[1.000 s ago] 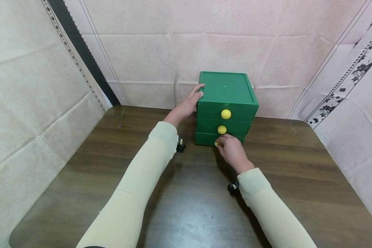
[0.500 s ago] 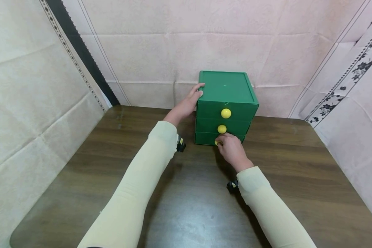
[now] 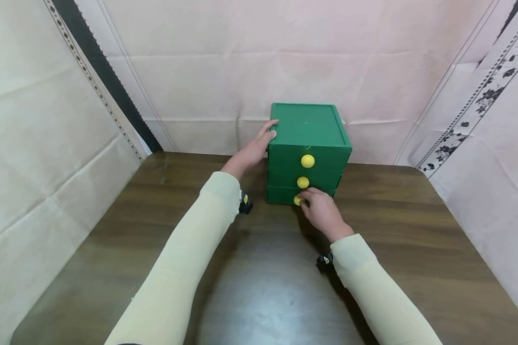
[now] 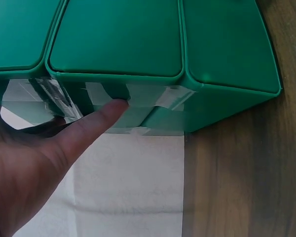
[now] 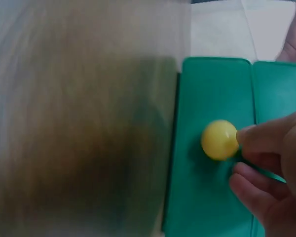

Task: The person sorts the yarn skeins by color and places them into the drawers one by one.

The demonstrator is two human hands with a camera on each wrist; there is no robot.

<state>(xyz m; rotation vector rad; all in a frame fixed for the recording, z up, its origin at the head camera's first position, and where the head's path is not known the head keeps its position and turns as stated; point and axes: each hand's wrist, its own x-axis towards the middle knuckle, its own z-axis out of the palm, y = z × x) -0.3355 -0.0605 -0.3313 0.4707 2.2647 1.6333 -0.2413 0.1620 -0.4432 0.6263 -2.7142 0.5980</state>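
Note:
A green drawer unit point(image 3: 307, 125) of three stacked drawers stands on the table, each drawer front carrying a round yellow knob. My left hand point(image 3: 253, 147) rests against the unit's left side with its fingers extended. In the left wrist view its thumb point(image 4: 96, 123) touches the unit beside strips of clear tape. At the bottom drawer point(image 3: 278, 195) is my right hand point(image 3: 323, 212). Its fingertips lie right at one side of the bottom knob point(image 5: 218, 142), not wrapped round it, and most of the knob shows. The bottom drawer looks pushed in level with those above.
The brown wood-grain table point(image 3: 259, 278) extends on both sides of the unit and in front of it. Pale cloth point(image 3: 198, 86) hangs close behind the unit and along both sides. The middle knob point(image 3: 303, 182) and top knob point(image 3: 308, 161) stick out above my right hand.
My right fingers have loosened from the bottom knob, which now shows more fully. My left hand stays on the unit's side. The head view has shifted slightly.

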